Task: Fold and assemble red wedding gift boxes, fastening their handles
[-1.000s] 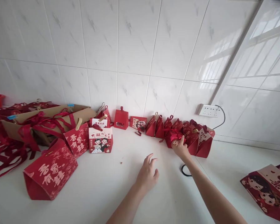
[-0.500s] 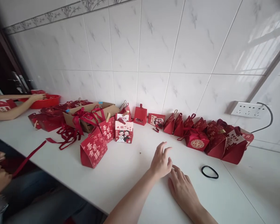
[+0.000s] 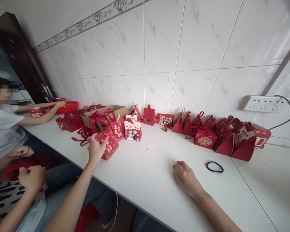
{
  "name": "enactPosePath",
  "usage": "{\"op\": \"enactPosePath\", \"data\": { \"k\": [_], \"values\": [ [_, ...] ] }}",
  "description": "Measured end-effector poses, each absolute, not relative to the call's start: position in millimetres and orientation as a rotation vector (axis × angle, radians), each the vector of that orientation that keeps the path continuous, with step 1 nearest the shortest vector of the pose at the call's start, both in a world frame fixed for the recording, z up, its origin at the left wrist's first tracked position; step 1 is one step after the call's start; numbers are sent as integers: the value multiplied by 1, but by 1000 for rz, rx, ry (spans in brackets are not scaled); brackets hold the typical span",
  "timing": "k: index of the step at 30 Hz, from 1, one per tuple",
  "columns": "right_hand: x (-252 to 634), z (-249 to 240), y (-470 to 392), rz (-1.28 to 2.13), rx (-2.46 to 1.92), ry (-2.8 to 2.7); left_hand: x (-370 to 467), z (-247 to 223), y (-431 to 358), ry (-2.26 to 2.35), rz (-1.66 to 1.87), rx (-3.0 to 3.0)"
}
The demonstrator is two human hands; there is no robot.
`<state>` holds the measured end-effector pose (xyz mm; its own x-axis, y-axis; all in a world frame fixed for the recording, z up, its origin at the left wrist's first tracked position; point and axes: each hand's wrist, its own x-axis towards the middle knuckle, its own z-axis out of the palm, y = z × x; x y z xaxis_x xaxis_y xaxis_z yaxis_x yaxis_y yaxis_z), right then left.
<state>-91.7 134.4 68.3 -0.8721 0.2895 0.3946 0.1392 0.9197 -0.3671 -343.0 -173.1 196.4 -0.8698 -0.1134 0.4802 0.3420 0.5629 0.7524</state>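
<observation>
My left hand [image 3: 96,149] is closed round the top of a red triangular gift box [image 3: 110,149] with pale lettering, near the front edge of the table. My right hand [image 3: 186,177] lies on the white table [image 3: 157,183], fingers loosely curled; whether they are closed on anything is hidden. Just behind the held box stand another red box [image 3: 118,128] and a small box with a cartoon couple [image 3: 133,131]. To the right of my right hand lies a black elastic band [image 3: 215,167].
Several red boxes [image 3: 223,138] stand along the wall at the right, below a power strip [image 3: 263,104]. A cardboard box [image 3: 88,121] holds red ribbons. Further left, a person reaches into a red basin [image 3: 72,108]. Another person's hands [image 3: 32,175] are at the lower left.
My left hand has moved left, away from my right hand, and taken hold of the red triangular box. The view has turned left, showing more of the people there.
</observation>
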Motion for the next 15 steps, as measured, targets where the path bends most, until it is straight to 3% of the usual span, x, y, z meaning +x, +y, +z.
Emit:
{"op": "enactPosePath", "data": {
  "k": [7,11,15],
  "values": [
    [-90,82,131,719,-328,-2553,-314,205,-136,-2328,-1480,-617],
    [-86,97,131,978,-398,-2202,-257,183,-73,-2332,-1639,-1133],
    [-76,115,133,981,-217,-1902,-208,158,-24,-2314,-1745,-1639]
  ]
}}
